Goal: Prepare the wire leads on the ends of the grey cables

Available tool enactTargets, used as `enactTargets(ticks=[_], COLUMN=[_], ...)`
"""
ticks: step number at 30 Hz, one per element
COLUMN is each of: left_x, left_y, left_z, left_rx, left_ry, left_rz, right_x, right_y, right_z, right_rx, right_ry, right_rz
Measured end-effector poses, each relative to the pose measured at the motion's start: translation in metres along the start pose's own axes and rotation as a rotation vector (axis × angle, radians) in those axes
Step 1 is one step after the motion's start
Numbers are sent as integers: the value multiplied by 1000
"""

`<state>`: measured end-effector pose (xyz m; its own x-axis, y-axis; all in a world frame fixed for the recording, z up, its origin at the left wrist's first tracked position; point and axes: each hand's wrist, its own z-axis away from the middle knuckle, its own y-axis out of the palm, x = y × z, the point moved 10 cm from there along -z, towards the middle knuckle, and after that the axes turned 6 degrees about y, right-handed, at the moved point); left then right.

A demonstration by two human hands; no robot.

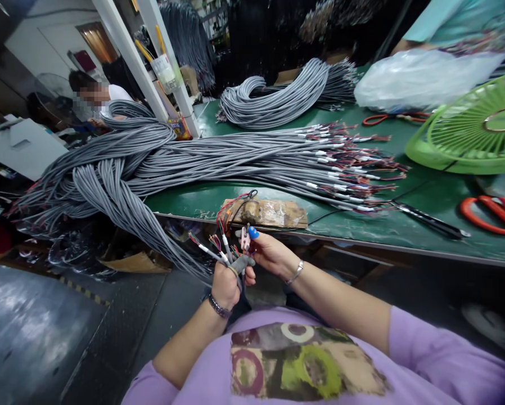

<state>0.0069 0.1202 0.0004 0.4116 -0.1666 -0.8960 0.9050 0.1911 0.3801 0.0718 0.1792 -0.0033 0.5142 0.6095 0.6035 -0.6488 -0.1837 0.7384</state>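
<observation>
My left hand [226, 286], its thumb under a grey cover, is closed round several grey cables [212, 253]. Their stripped ends fan out above my fist, showing thin coloured wires. Close beside it, my right hand [273, 254] pinches a small pale pink piece [244, 238] at the wire ends; its exact kind is too small to make out. A blue cover sits on a fingertip of that hand. Just beyond both hands, a worn wooden block [273, 214] lies at the bench edge, with red and black leads [235, 205] at its left end.
On the green bench [180, 197] lies a long bundle of grey cables [235, 154], some hanging over the edge. Right are a black-handled tool [432, 220], red-handled scissors [491, 214] and a green fan [467, 126]. A coiled bundle [278, 101] lies behind. Two people are farther off.
</observation>
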Motion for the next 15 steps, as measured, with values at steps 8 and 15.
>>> enactTargets(ticks=[8, 15], left_x=[-2, -10], left_y=[-2, -3], left_z=[8, 19], left_rx=[-10, -7], left_ry=[4, 61], left_rz=[-8, 6], right_x=[-12, -3], right_y=[1, 1], right_z=[7, 11], right_rx=[46, 53], right_ry=[144, 126], right_rz=[-80, -38])
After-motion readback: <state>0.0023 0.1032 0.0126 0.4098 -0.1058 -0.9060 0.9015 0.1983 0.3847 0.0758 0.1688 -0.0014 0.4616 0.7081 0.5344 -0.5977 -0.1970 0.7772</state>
